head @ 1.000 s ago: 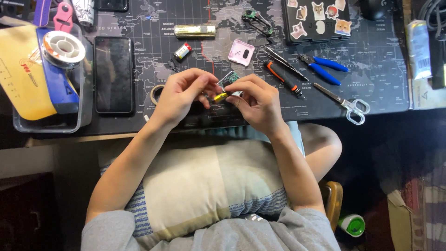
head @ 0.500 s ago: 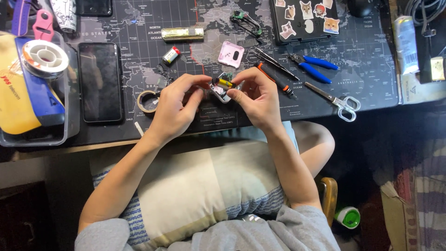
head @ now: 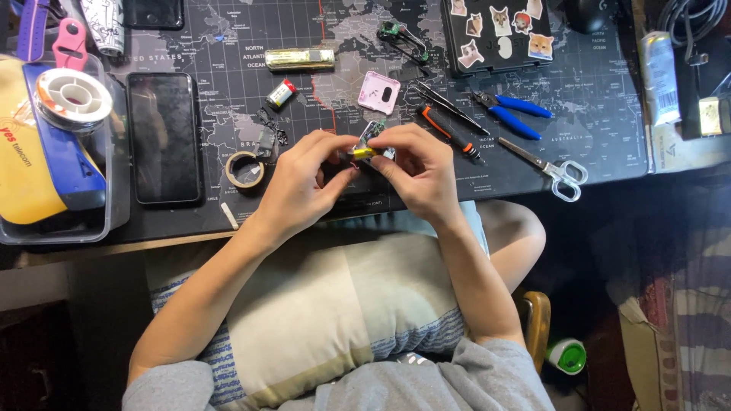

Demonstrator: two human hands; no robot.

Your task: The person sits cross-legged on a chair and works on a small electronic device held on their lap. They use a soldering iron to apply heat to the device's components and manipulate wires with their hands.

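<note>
Nearest you, a cushion point(head: 320, 320) lies across your lap at the bottom of the frame, forearms resting over it. At centre frame, both hands meet over the near edge of the mat point(head: 594, 114). Your left hand point(head: 301, 186) and right hand point(head: 419, 171) are pressed close together, fingertips pinching a small gadget point(head: 371, 144) with a yellow part and a bit of circuit board showing; it is held just above the mat. This looks like fine fitting work on the gadget, mid-step. The next move calls for a steady pinch and small finger motions, since the parts are tiny. Beyond lie a tape roll point(head: 245, 169) at left, a screwdriver point(head: 449, 133) and scissors point(head: 552, 167) at right, a pink cover point(head: 379, 93) above.
</note>
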